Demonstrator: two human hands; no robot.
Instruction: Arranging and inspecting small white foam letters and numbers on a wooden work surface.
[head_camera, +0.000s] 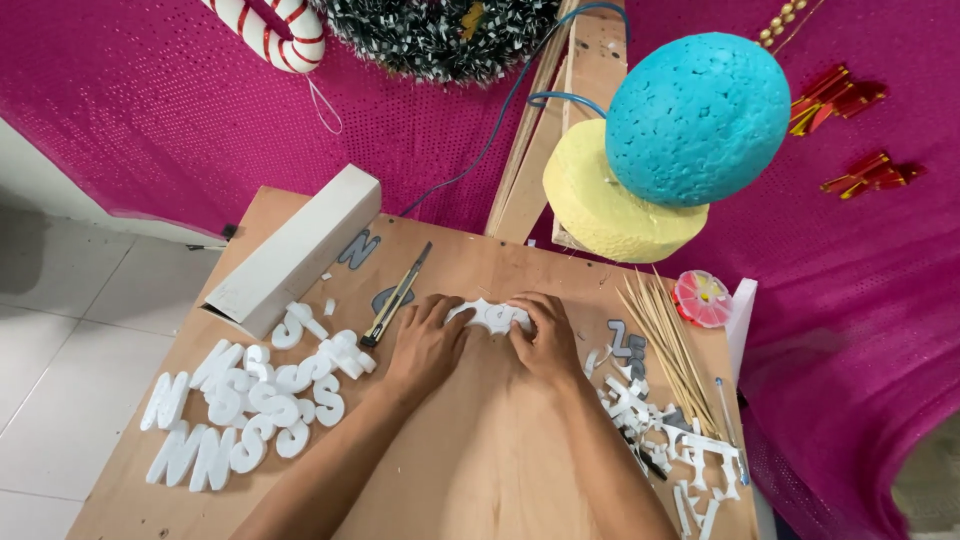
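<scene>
head view, steeply downward, probably close

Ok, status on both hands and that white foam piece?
Left hand and right hand both gripping white foam cutout on wooden table. Yellow utility knife lies just left, clear.

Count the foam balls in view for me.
2. The blue foam ball hangs upper right above the table; the yellow foam ball sits just below and left of it, partly covered. Others may be outside the view.

White foam letters (250, 405) lie beside a utility knife (396, 297).
</scene>
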